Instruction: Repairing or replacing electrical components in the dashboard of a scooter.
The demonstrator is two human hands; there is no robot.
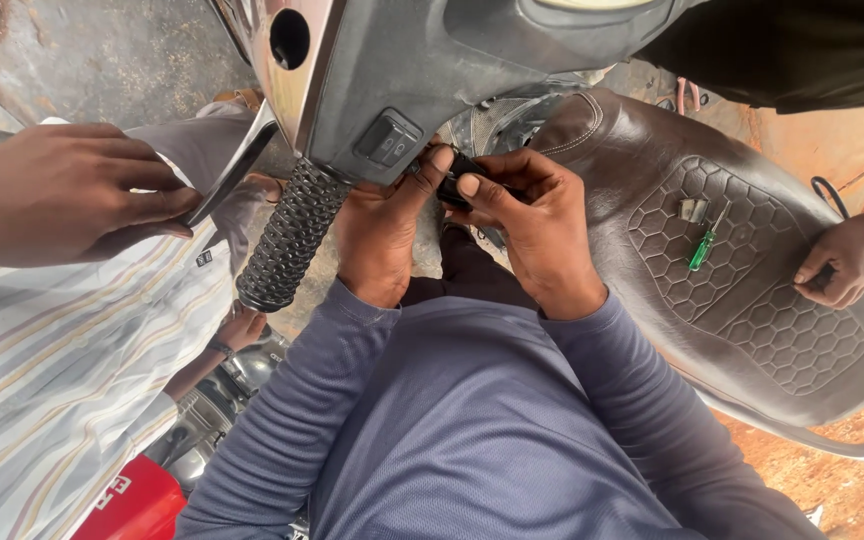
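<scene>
Both my hands meet under a scooter's grey handlebar switch housing (392,90). My left hand (380,238) and my right hand (540,228) pinch a small black part (460,172) between their fingertips, just beside the housing's black rocker switch (388,139). My left thumb touches the housing's lower edge. Most of the black part is hidden by my fingers. The ribbed black rubber grip (287,235) sticks out to the left of my left hand.
Another person in a striped shirt (62,370) holds the brake lever (227,175) with a hand (62,190). A green screwdriver (702,248) and a small metal piece (692,209) lie on the brown seat (752,330). A third hand (837,262) rests on it.
</scene>
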